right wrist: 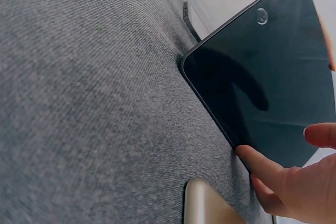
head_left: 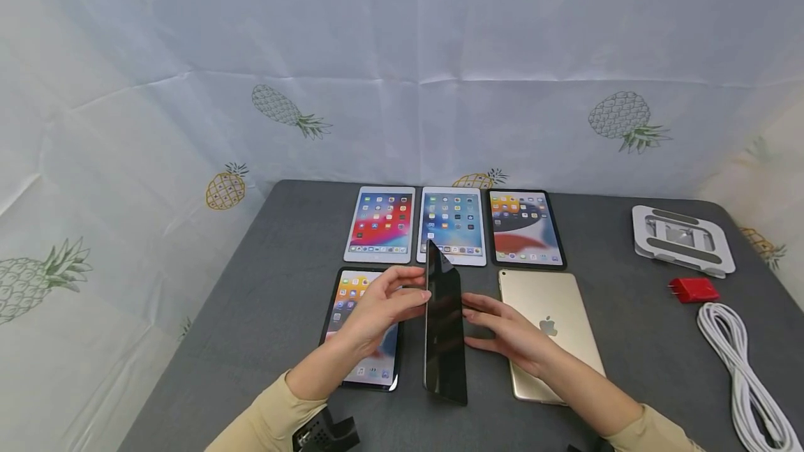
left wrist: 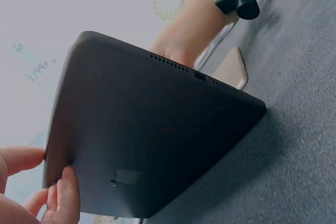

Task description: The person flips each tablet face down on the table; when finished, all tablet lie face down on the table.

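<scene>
A dark tablet [head_left: 444,333] stands on its long edge on the grey table, screen toward the right. My left hand [head_left: 392,298] pinches its upper edge, thumb on one side and fingers on the other. In the left wrist view its dark back with an apple logo [left wrist: 126,177] faces the camera. My right hand [head_left: 509,333] is at the screen side with fingers extended; in the right wrist view a fingertip [right wrist: 244,151] touches the lower edge near the cloth. The screen is black and shows a round home button [right wrist: 262,16].
Three lit tablets lie in the back row: white [head_left: 380,225], white [head_left: 451,222] and black [head_left: 525,229]. Another lit tablet [head_left: 372,372] lies under my left arm, a gold one [head_left: 540,291] face down on the right. Farther right are a folded stand [head_left: 683,257], red charger [head_left: 694,290] and white cable [head_left: 741,375].
</scene>
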The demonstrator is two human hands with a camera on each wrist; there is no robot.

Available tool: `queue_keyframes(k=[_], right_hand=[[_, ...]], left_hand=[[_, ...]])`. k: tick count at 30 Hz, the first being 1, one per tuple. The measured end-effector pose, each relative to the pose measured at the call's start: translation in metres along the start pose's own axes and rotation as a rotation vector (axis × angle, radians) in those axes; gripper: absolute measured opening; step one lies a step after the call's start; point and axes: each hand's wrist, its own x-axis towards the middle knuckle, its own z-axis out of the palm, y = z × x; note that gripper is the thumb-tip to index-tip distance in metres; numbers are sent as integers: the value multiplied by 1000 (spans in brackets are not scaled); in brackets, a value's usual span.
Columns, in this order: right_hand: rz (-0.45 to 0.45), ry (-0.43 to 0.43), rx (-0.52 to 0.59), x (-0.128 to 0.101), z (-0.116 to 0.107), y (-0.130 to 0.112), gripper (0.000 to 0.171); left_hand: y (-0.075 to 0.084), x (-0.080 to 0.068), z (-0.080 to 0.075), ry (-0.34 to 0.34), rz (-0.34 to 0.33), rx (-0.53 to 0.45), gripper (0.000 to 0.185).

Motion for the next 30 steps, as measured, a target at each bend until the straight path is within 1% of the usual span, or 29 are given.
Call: queue_keyframes(k=[6,11,18,24,30], right_hand=[[-1,-6,10,-1,-1,2,64],[-9,-19,-34,-4,-2,2,63],[-89,43,-154,-10,3,-8,61],[-151,61,-199,-16,14,-21,63],[-193,77,-226,-23,21,-27,66]], left_hand=[[3,2,8,-33,9,-12,47],[4,4,13,-52,15,-10,48],[4,4,18,-55,19,-12,47],[3,4,21,-61,12,-30,47],[0,3,25,-90,-15,-61,45]])
